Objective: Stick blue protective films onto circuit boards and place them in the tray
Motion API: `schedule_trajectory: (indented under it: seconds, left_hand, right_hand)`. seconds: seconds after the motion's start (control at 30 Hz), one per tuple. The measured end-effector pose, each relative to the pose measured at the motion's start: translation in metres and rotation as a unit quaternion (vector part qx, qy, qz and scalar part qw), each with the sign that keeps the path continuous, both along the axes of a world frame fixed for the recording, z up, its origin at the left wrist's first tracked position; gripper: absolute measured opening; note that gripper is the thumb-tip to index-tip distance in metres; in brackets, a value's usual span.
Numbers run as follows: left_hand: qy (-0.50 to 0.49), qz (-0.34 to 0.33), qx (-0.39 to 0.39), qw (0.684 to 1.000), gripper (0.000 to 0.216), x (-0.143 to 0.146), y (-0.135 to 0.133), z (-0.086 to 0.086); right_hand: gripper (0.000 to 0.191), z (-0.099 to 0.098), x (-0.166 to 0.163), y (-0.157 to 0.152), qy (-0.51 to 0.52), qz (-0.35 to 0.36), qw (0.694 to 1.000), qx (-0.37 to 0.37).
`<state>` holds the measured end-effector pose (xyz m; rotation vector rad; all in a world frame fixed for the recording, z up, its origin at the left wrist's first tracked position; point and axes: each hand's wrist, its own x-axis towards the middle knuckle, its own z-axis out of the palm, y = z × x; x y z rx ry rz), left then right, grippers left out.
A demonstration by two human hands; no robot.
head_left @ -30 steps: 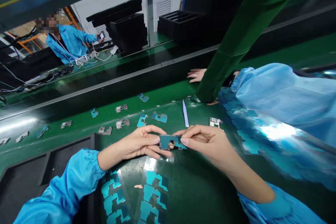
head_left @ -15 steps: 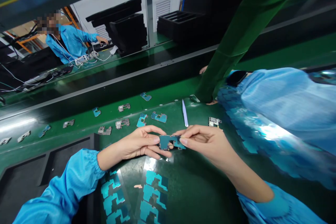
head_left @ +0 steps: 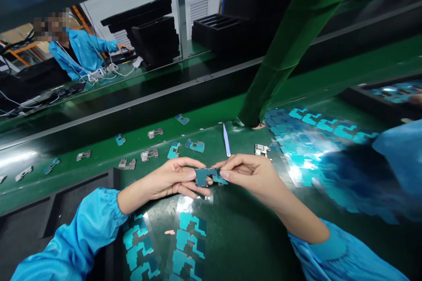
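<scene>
A small teal circuit board (head_left: 207, 177) is held between both my hands just above the dark green work mat (head_left: 244, 237). My left hand (head_left: 171, 179) pinches its left end with thumb and fingers. From the right, my right hand (head_left: 252, 173) pinches the other end between thumb and forefinger. Clear sheets carrying teal cut-out stickers (head_left: 187, 239) lie on the mat right below my hands. Several more small boards, teal ones (head_left: 194, 145) and grey ones (head_left: 149, 154), lie just beyond my fingers.
A white plastic pick (head_left: 226, 139) lies behind my hands, near a grey board (head_left: 262, 149). More boards dot the green conveyor belt (head_left: 66, 160). A green post (head_left: 280, 48) rises at centre. Sticker sheets (head_left: 313, 140) spread right. Black trays (head_left: 158, 35) stack behind; a co-worker (head_left: 79, 55) stands far left.
The neighbour's blue-sleeved arm, stretched across the right side near the green post, has pulled back to the right edge, uncovering the sticker sheets. My hands keep holding the board.
</scene>
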<state>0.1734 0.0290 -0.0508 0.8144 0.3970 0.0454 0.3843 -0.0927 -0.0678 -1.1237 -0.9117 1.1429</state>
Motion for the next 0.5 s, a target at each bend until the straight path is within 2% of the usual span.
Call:
schedule_trajectory:
  seconds: [0.5]
  left_hand:
    - [0.017, 0.019, 0.023, 0.999, 0.035, 0.0015, -0.0052, 0.0030]
  right_hand:
    - [0.022, -0.0075, 0.0046, 0.0008, 0.041, 0.030, 0.998, -0.031]
